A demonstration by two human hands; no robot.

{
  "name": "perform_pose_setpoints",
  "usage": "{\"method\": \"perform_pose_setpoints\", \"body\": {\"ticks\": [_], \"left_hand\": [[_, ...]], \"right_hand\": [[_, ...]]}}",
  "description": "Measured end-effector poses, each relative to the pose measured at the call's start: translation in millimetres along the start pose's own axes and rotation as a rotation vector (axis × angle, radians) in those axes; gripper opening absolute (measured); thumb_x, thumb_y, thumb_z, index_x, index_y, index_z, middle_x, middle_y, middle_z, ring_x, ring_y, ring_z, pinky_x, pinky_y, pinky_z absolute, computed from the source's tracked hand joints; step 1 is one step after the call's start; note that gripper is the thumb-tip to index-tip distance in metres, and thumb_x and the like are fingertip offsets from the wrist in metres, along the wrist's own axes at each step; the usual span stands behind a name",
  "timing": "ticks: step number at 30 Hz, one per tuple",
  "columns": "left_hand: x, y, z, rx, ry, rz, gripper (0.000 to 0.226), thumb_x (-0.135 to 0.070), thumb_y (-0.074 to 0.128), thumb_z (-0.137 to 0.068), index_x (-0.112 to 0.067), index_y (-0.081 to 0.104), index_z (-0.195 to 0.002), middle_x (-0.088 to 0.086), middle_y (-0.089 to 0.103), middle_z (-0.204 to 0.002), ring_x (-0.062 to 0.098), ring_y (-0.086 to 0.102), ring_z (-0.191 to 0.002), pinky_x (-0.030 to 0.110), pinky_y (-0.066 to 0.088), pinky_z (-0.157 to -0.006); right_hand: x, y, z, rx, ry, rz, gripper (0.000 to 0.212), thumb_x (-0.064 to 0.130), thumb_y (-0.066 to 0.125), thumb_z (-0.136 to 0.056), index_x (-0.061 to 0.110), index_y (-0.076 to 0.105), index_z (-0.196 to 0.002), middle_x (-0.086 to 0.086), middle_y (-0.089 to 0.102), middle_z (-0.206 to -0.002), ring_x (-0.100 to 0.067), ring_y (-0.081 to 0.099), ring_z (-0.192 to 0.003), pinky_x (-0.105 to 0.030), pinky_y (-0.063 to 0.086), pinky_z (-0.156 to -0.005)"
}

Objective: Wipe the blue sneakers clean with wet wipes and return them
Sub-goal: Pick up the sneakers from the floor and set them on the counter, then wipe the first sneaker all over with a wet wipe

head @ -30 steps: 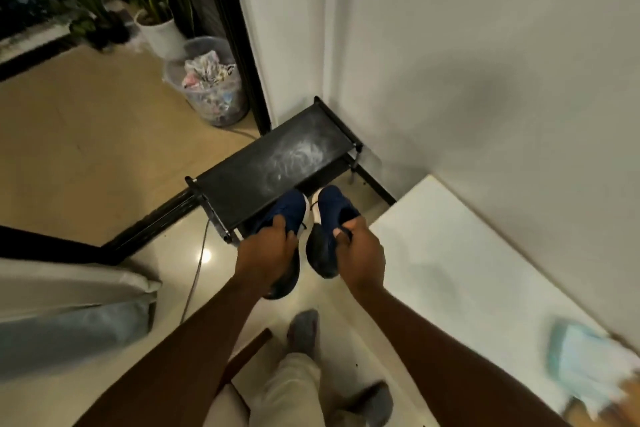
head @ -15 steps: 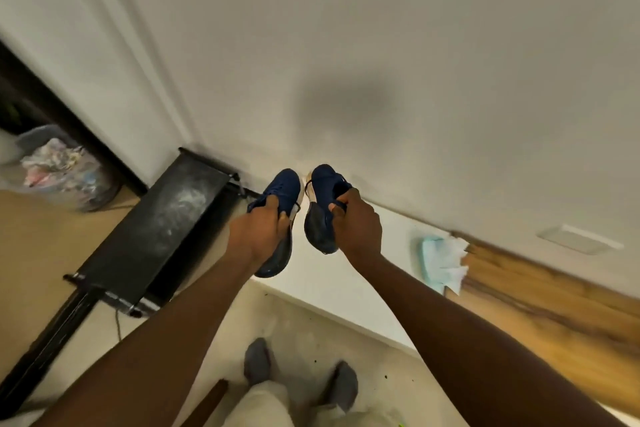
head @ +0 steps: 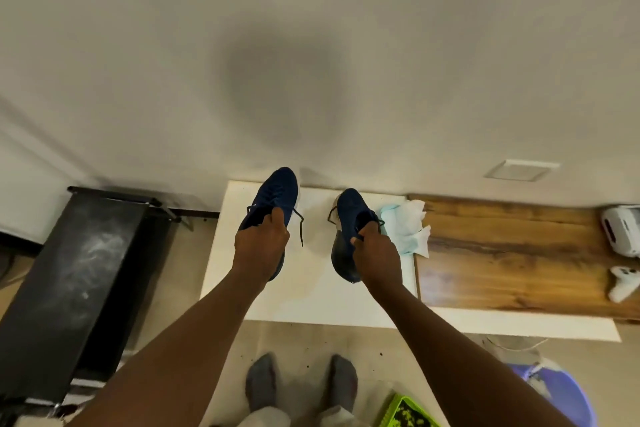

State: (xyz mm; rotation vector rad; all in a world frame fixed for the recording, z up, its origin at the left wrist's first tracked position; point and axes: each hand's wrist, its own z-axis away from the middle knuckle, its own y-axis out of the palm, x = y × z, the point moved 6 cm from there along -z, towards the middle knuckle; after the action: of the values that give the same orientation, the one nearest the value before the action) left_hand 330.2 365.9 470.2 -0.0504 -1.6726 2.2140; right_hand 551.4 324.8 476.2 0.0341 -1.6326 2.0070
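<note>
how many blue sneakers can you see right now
2. One blue sneaker is held by the left hand over the white surface; the other sneaker is in the right hand, beside the wipes.

White table (head: 304,291) and wooden top (head: 512,253) share crumpled wipes (head: 405,227).

No readable text anywhere in my view.

I am scanning the blue sneakers (head: 277,198), the wipes pack (head: 403,224) right of centre, the white device (head: 621,230) at the right edge and the black rack (head: 79,274) on the left, and I am finding no legible letters, numbers, logos or signs on any of them.
</note>
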Motion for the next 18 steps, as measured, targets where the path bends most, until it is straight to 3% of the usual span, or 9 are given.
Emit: {"method": "perform_pose_setpoints", "body": {"ticks": [4, 9, 13, 16, 18], "left_hand": [[-12.8, 48.4, -26.5, 0.016, 0.057, -0.019, 0.037, -0.009, 0.065, -0.087, -0.005, 0.055, -0.123, 0.002, 0.057, -0.104, 0.016, 0.037, -0.054, 0.026, 0.038, -0.046], [-24.5, 105.0, -31.3, 0.057, 0.017, -0.003, 0.051, -0.016, 0.077, -0.078, -0.005, 0.057, -0.123, -0.001, 0.06, -0.092, 0.016, 0.046, -0.05, 0.024, 0.031, -0.042], [-40.7, 130.6, -24.5, 0.039, 0.015, 0.126, 0.039, -0.019, 0.07, -0.089, -0.009, 0.054, -0.124, 0.0, 0.062, -0.102, 0.018, 0.061, -0.063, 0.026, 0.034, -0.045], [-52.0, 138.4, -20.7, 0.017, -0.03, 0.296, 0.029, -0.032, 0.045, -0.106, -0.013, 0.047, -0.128, 0.0, 0.064, -0.11, 0.02, 0.069, -0.08, 0.033, 0.048, -0.057], [-58.8, 147.0, -17.7, 0.028, -0.027, 0.401, 0.028, -0.025, 0.044, -0.107, -0.014, 0.043, -0.132, 0.001, 0.06, -0.121, 0.021, 0.068, -0.093, 0.035, 0.051, -0.069]], "right_hand": [[-24.5, 46.6, -11.1, -0.01, 0.028, 0.02, 0.023, 0.026, 0.048, -0.102, 0.01, 0.047, -0.117, -0.009, 0.07, -0.091, -0.026, 0.068, -0.079, -0.036, 0.055, -0.064], [-30.4, 106.7, 5.5, 0.032, -0.103, 0.093, 0.027, 0.028, 0.048, -0.101, 0.01, 0.046, -0.122, -0.009, 0.071, -0.093, -0.029, 0.068, -0.076, -0.03, 0.042, -0.056], [-40.8, 133.3, 17.6, 0.064, -0.093, 0.11, 0.029, 0.028, 0.048, -0.101, 0.012, 0.042, -0.125, -0.011, 0.069, -0.104, -0.03, 0.068, -0.082, -0.032, 0.046, -0.06], [-49.1, 145.0, 22.1, 0.077, -0.087, 0.085, 0.021, 0.023, 0.05, -0.1, 0.015, 0.045, -0.119, -0.011, 0.069, -0.104, -0.029, 0.068, -0.082, -0.029, 0.045, -0.061], [-52.3, 152.0, 24.5, 0.087, -0.095, 0.081, 0.02, 0.02, 0.051, -0.099, 0.017, 0.045, -0.118, -0.008, 0.068, -0.103, -0.025, 0.068, -0.082, -0.03, 0.052, -0.064]]}}
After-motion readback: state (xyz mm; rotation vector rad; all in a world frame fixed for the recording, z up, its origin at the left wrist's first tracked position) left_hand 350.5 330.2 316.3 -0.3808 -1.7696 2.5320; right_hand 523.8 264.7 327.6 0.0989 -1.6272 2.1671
